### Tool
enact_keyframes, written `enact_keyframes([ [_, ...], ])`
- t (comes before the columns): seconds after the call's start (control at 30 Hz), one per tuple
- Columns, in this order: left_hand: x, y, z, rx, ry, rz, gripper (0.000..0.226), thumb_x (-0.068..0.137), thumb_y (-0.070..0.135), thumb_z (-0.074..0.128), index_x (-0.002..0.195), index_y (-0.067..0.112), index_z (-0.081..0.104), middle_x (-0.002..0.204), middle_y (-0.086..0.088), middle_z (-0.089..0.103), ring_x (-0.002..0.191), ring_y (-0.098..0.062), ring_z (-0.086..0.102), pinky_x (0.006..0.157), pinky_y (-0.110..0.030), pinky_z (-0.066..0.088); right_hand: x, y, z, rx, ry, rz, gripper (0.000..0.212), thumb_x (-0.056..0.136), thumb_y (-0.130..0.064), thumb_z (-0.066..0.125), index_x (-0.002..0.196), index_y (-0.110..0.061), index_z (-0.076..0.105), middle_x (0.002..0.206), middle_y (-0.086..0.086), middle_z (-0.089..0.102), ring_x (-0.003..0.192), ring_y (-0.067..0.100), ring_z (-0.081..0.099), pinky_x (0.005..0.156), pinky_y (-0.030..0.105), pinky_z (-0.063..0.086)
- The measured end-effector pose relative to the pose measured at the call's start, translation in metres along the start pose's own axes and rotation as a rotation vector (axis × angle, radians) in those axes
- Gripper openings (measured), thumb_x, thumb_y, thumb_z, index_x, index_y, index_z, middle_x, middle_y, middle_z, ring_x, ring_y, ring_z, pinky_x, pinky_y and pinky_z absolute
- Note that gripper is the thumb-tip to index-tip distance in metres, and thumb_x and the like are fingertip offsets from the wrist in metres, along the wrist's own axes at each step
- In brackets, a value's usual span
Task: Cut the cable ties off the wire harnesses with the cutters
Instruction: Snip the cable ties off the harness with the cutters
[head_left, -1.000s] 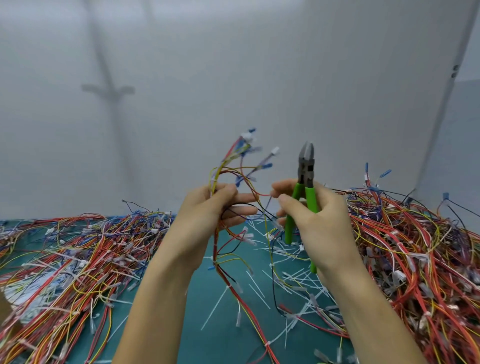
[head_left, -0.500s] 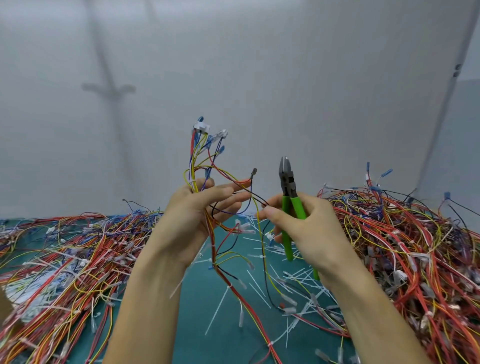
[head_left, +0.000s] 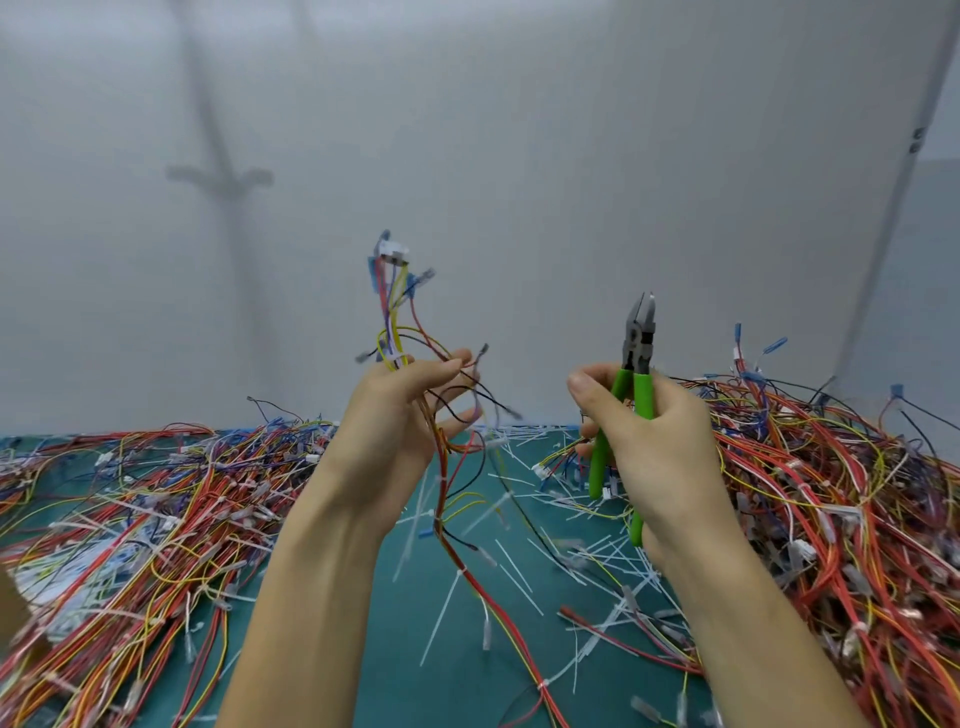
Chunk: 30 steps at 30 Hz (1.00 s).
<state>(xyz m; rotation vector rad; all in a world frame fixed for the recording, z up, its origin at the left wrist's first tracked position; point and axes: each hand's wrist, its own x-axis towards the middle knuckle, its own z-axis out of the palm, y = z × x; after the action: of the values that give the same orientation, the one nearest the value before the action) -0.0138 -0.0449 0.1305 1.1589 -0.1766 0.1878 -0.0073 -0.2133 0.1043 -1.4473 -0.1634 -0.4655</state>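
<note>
one gap separates held harness (head_left: 392, 312) from cutters (head_left: 638, 340).

A teal mat (head_left: 395, 675) lies before a pale grey wall (head_left: 519, 130).

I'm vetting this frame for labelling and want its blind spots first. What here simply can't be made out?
Head view only.
The multicoloured wire harness: the stretch inside the left hand is hidden by that hand, and its lower end runs off the bottom edge.
Its top connectors: blurred, type unreadable.
The green-handled cutters: the right hand covers much of the handles.
The tangled wire piles: cut off by both side edges.
</note>
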Motion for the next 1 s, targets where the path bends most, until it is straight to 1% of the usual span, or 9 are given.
enact_keyframes([
  [0.13,-0.001,0.0,0.001,-0.134,0.015,-0.024,0.026,0.068,0.003,0.054,0.052,0.022,0.047,0.075,-0.001,0.045,0.082,-0.02,0.046,0.075,-0.036,0.04,-0.007,-0.009,0.0,-0.029,-0.151,-0.117,0.005,0.085,-0.02,0.074,0.082,-0.019,0.07,0.074,-0.005,0.073,0.062,0.002,0.062,0.061,0.023,0.056],
  [0.27,-0.011,0.002,0.014,-0.278,-0.108,0.016,0.021,0.062,0.003,0.044,0.054,0.021,0.04,0.064,0.002,0.035,0.057,-0.014,0.044,0.059,-0.028,0.043,-0.018,-0.005,0.017,-0.198,-0.273,-0.145,0.01,0.081,-0.033,0.078,0.085,-0.026,0.073,0.076,-0.011,0.073,0.066,0.001,0.065,0.066,0.022,0.054],
  [0.4,-0.018,-0.002,0.026,-0.25,-0.168,0.029,0.03,0.059,0.001,0.045,0.068,0.019,0.023,0.077,-0.002,0.02,0.068,-0.014,0.037,0.069,-0.033,0.041,-0.02,0.004,0.025,-0.272,-0.192,-0.164,0.017,0.08,-0.032,0.078,0.074,-0.023,0.065,0.06,-0.012,0.063,0.055,0.003,0.053,0.057,0.021,0.046],
  [0.5,-0.013,-0.004,0.018,-0.166,-0.18,-0.025,0.035,0.059,-0.001,0.048,0.089,0.014,0.04,0.092,-0.009,0.04,0.095,-0.019,0.046,0.095,-0.038,0.04,-0.014,0.003,0.018,-0.184,-0.167,-0.125,0.019,0.082,-0.024,0.077,0.07,-0.021,0.063,0.057,-0.01,0.058,0.055,0.007,0.05,0.058,0.031,0.047],
  [0.57,-0.008,-0.005,0.011,0.058,-0.127,0.003,0.046,0.058,0.004,0.049,0.103,0.01,0.045,0.108,-0.013,0.057,0.115,-0.019,0.056,0.107,-0.04,0.037,-0.01,-0.001,0.011,-0.079,-0.172,-0.088,0.014,0.083,-0.02,0.077,0.073,-0.021,0.067,0.062,-0.009,0.064,0.06,0.006,0.057,0.062,0.028,0.053],
  [0.7,0.0,-0.006,0.004,0.415,-0.074,0.074,0.051,0.063,0.012,0.055,0.113,0.003,0.056,0.101,0.002,0.076,0.099,-0.007,0.068,0.08,-0.03,0.038,-0.006,-0.004,0.002,0.047,-0.214,-0.048,0.007,0.085,-0.017,0.073,0.078,-0.019,0.072,0.071,-0.003,0.07,0.065,0.007,0.062,0.064,0.02,0.055],
  [0.8,0.002,-0.007,-0.001,0.438,-0.04,0.064,0.058,0.049,0.034,0.071,0.101,0.009,0.066,0.087,0.006,0.076,0.087,-0.003,0.067,0.08,-0.034,0.034,-0.004,-0.005,-0.001,0.055,-0.264,-0.05,0.014,0.086,-0.018,0.07,0.077,-0.026,0.076,0.072,-0.005,0.071,0.067,0.007,0.064,0.066,0.021,0.056],
  [0.87,0.002,-0.009,-0.005,0.412,-0.132,0.07,0.043,0.051,0.04,0.074,0.088,0.018,0.074,0.082,0.005,0.073,0.084,-0.006,0.066,0.081,-0.03,0.042,-0.004,-0.005,-0.001,0.053,-0.299,-0.061,0.017,0.087,-0.018,0.068,0.077,-0.029,0.076,0.073,-0.006,0.072,0.07,0.007,0.065,0.068,0.022,0.057],
  [1.0,-0.002,-0.013,-0.007,0.421,-0.317,0.107,0.012,0.072,0.019,0.078,0.084,0.02,0.076,0.084,0.002,0.073,0.082,-0.009,0.068,0.075,-0.016,0.051,-0.005,-0.004,0.001,0.041,-0.308,-0.083,0.007,0.087,-0.019,0.069,0.083,-0.023,0.074,0.076,-0.003,0.072,0.069,0.009,0.064,0.063,0.023,0.054],
])
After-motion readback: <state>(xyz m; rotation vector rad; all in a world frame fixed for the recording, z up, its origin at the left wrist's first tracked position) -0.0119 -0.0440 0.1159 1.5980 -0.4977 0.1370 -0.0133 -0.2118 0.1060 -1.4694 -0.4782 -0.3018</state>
